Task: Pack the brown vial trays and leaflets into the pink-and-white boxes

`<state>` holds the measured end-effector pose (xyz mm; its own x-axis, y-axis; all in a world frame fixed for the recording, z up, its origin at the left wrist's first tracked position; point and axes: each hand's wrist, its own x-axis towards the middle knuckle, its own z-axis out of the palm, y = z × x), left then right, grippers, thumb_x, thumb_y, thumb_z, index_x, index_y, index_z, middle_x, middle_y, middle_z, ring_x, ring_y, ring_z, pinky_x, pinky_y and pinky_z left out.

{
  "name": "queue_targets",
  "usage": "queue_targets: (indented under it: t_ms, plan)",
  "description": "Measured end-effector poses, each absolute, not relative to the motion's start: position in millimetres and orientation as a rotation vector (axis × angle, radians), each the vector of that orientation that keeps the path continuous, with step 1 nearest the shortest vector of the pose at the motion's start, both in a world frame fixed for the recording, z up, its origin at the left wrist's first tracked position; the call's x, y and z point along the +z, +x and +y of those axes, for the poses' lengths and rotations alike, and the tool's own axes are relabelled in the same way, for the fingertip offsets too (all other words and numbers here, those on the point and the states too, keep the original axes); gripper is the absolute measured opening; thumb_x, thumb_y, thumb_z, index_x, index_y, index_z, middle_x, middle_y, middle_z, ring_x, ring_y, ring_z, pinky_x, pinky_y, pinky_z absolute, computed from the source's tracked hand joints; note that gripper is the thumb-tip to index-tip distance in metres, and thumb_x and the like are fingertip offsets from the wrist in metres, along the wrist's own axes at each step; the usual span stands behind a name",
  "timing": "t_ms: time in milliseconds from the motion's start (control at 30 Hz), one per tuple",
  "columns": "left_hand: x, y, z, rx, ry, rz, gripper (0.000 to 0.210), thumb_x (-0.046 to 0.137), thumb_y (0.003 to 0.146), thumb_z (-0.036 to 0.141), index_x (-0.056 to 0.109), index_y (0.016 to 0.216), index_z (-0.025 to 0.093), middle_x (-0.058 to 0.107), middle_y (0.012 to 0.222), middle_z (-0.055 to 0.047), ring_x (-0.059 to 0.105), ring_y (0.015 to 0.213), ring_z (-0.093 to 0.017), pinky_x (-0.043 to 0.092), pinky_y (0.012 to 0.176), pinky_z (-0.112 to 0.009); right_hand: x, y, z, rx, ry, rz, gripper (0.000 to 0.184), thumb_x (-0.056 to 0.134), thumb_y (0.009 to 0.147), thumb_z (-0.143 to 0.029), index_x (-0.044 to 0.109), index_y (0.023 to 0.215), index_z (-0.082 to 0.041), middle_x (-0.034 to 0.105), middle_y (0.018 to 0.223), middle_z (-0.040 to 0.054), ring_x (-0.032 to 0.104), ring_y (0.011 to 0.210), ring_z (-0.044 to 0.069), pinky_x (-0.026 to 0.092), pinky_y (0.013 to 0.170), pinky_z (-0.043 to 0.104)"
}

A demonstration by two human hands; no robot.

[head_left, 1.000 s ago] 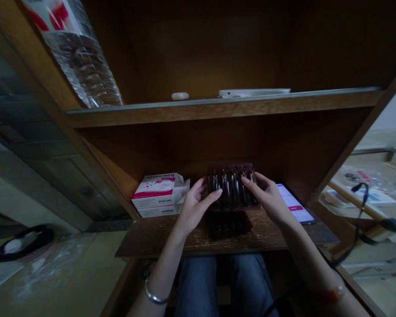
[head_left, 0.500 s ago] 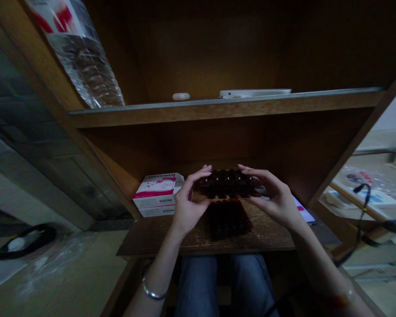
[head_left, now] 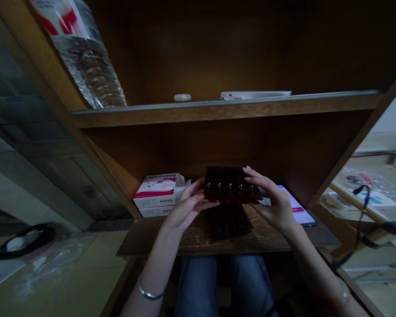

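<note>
Above the wooden board, a dark brown, glossy plastic tray (head_left: 222, 178) with a row of rounded, shiny ends along its near edge is held between both hands. My left hand (head_left: 188, 206) grips its left side, fingers behind and below it. At the right side, my right hand (head_left: 273, 197) holds on with the thumb low and the fingertips on the top edge. A second, similar dark brown tray (head_left: 230, 225) lies on the board right below. What the trays contain is too dark to make out.
White and pink boxes (head_left: 158, 193) are stacked at the left, and a lit phone (head_left: 298, 209) lies at the right. On the shelf (head_left: 201, 113) above stand a clear bottle (head_left: 92, 66), a small white case (head_left: 182, 97) and a flat white object (head_left: 255, 94).
The held tray has tilted, so more of its broad face shows. My left hand has turned and slid lower along its side; the right hand stays on the right end.
</note>
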<state>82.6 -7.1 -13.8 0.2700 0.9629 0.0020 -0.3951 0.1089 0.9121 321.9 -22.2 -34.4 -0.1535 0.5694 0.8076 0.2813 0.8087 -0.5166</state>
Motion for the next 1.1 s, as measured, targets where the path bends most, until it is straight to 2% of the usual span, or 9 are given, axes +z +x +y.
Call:
queue_targets:
  t_ms: [100,200,333,467,633,767,833,1000,1100]
  plan:
    - [-5,78,-8,1.002,0.887,0.575,0.034,0.073,0.065,0.026,0.07,0.099,0.022,0.075,0.092,-0.003,0.072,0.08,-0.023,0.059,0.082,-0.047,-37,324,-24,0.218,-0.711,-1.714,0.053,0.062,0.081,-0.006,0.063,0.125,-0.034,0.054,0.146,0.0037,0.049,0.137,0.03,0.046,0.11,0.056]
    - [3,86,-9,1.025,0.856,0.677,0.03,0.076,0.069,0.041,0.072,0.09,0.019,0.074,0.083,-0.004,0.067,0.07,-0.018,0.059,0.065,-0.034,-39,324,-26,0.169,-0.746,-1.721,0.056,0.062,0.08,-0.006,0.065,0.126,-0.039,0.05,0.149,0.0009,0.048,0.137,0.031,0.046,0.11,0.056]
    - [4,103,-10,1.191,0.855,0.908,0.023,0.084,0.062,0.029,0.07,0.076,0.018,0.07,0.073,0.001,0.061,0.064,-0.012,0.051,0.052,-0.022,-42,323,-25,0.15,-0.779,-1.717,0.064,0.062,0.08,-0.005,0.061,0.131,-0.045,0.048,0.148,-0.0008,0.048,0.137,0.029,0.047,0.111,0.052]
    - [5,109,-15,1.279,0.892,0.89,0.027,0.083,0.06,0.024,0.072,0.085,0.019,0.073,0.08,0.002,0.063,0.069,-0.012,0.047,0.053,-0.019,-44,323,-22,0.273,-0.882,-1.616,0.07,0.067,0.078,-0.009,0.054,0.139,-0.041,0.051,0.147,0.0021,0.05,0.135,0.03,0.046,0.11,0.052]
    - [9,107,-19,1.3,1.044,0.821,0.043,0.083,0.064,0.025,0.07,0.105,0.019,0.076,0.091,-0.001,0.068,0.078,-0.015,0.052,0.063,-0.021,-46,322,-21,0.789,-0.911,-1.45,0.065,0.071,0.082,-0.027,0.051,0.143,-0.031,0.071,0.124,0.0047,0.071,0.098,0.024,0.061,0.085,0.043]
    - [9,104,-19,1.303,1.07,0.79,0.045,0.083,0.064,0.025,0.07,0.106,0.018,0.076,0.101,-0.003,0.07,0.086,-0.017,0.055,0.072,-0.024,-41,325,-23,0.994,-0.884,-1.338,0.047,0.07,0.083,-0.039,0.067,0.128,-0.028,0.079,0.094,0.0028,0.067,0.063,0.018,0.058,0.056,0.035]
    - [8,103,-18,1.311,1.125,0.781,0.044,0.084,0.063,0.023,0.07,0.104,0.017,0.076,0.104,-0.005,0.07,0.093,-0.019,0.056,0.079,-0.028,-37,327,-24,1.107,-0.855,-1.297,0.046,0.07,0.083,-0.041,0.068,0.127,-0.026,0.078,0.084,0.003,0.065,0.059,0.017,0.055,0.05,0.031]
    - [5,104,-20,1.34,1.338,0.759,0.061,0.087,0.058,0.015,0.063,0.113,0.018,0.072,0.117,-0.007,0.066,0.111,-0.024,0.052,0.097,-0.036,-34,321,-22,1.282,-0.793,-1.172,0.051,0.059,0.085,-0.061,0.07,0.12,-0.025,0.076,0.11,0.008,0.071,0.08,0.022,0.055,0.052,0.028]
    - [4,106,-23,1.38,1.568,0.793,0.058,0.086,0.061,0.015,0.06,0.112,0.02,0.07,0.118,-0.007,0.065,0.113,-0.025,0.05,0.1,-0.038,-39,315,-21,1.234,-0.811,-1.21,0.054,0.047,0.09,-0.069,0.071,0.117,-0.029,0.069,0.129,0.0046,0.065,0.115,0.025,0.058,0.086,0.037]
